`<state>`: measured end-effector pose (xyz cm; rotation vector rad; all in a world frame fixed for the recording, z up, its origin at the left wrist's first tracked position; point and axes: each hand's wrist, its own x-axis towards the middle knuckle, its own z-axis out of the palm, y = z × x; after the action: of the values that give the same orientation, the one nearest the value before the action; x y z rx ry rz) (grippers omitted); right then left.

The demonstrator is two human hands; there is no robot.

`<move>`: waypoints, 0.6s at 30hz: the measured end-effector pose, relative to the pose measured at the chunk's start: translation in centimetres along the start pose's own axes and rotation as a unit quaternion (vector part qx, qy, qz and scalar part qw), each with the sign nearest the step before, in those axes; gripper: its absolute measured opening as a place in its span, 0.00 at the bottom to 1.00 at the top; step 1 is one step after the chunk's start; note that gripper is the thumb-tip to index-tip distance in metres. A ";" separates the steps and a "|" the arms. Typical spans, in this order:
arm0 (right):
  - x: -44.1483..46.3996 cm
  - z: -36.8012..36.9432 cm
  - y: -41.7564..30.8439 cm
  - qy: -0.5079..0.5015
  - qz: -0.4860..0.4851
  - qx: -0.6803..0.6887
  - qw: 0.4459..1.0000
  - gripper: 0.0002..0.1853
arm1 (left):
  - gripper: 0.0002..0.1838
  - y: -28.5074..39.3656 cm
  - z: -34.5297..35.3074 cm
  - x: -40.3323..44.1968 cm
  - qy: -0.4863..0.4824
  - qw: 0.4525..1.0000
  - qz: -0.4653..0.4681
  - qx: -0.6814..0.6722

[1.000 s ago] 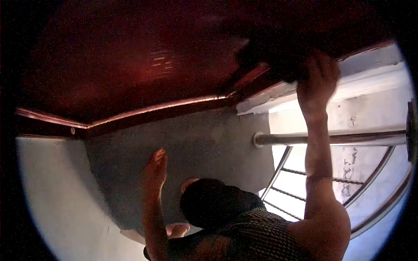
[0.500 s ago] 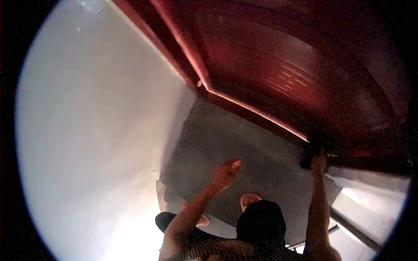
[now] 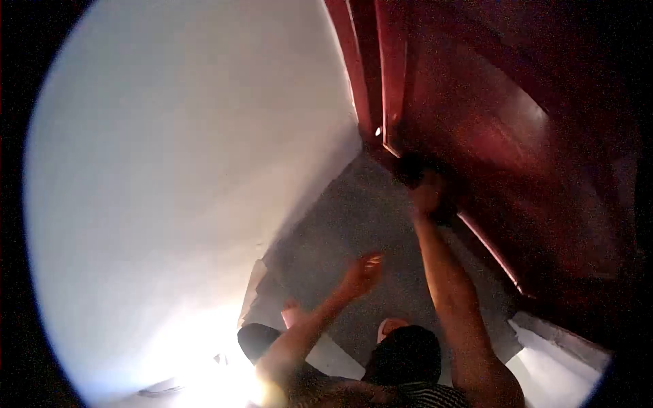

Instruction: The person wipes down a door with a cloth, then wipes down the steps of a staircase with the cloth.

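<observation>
My right hand [image 3: 427, 195] is stretched forward to the lower part of a dark red panelled door [image 3: 490, 149]. Its fingers are closed on a dark bundle [image 3: 411, 168], perhaps a cloth, pressed near the door's bottom edge; shadow hides its exact shape. In the middle of the view my left hand [image 3: 360, 275] hangs above the dark grey floor [image 3: 326, 217]. Its fingers are loosely curled and slightly blurred, and nothing shows in them.
A pale wall [image 3: 177, 149] fills the left side and meets the red door frame [image 3: 354, 68] at the corner. My sandalled foot [image 3: 391, 328] and dark-clothed knee [image 3: 406, 353] are below. A light-coloured ledge [image 3: 561, 340] stands at the lower right.
My right hand has swept left along the door's bottom, carrying the dark bundle toward the frame corner. The view has turned, so the door stands further right. The left hand stays hanging in mid-air.
</observation>
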<state>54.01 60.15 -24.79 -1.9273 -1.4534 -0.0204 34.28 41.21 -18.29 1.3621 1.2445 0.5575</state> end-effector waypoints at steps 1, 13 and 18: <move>0.2 3.5 -0.5 -0.038 -0.091 0.138 0.985 0.23 | 0.18 -1.3 -0.1 0.3 0.031 0.998 0.030 -0.055; 10.5 -15.1 -19.4 0.036 -0.288 0.319 0.902 0.26 | 0.19 -0.9 -5.8 -4.4 0.133 0.990 -0.041 -0.005; 15.4 -14.3 -22.5 0.101 -0.369 0.073 0.921 0.26 | 0.18 1.5 -2.7 -5.1 0.126 0.985 -0.121 0.000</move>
<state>46.22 67.83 4.02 -1.1274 -1.8866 -0.4299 30.76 38.14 -14.58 1.1428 1.5899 0.5692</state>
